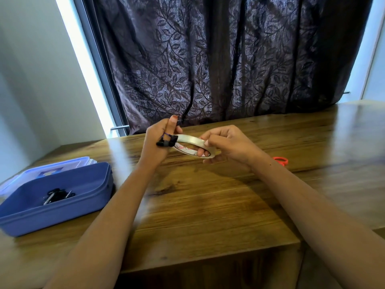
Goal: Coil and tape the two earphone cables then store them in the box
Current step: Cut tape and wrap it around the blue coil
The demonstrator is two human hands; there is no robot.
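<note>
My left hand (155,140) holds a small coil of dark earphone cable (166,140) wound round its fingers, above the wooden table (208,205). My right hand (225,144) grips a roll of clear tape (195,146), with fingers through its hole. The roll's left end touches the coil in my left hand. A blue box (83,197) stands open at the left, and a second coiled black earphone cable (58,195) lies inside it.
The box's clear lid (41,171) lies behind the box. Orange scissors (281,160) lie on the table, partly hidden behind my right forearm. A dark patterned curtain (218,59) hangs behind the table's far edge. The table's near edge drops off at the bottom right.
</note>
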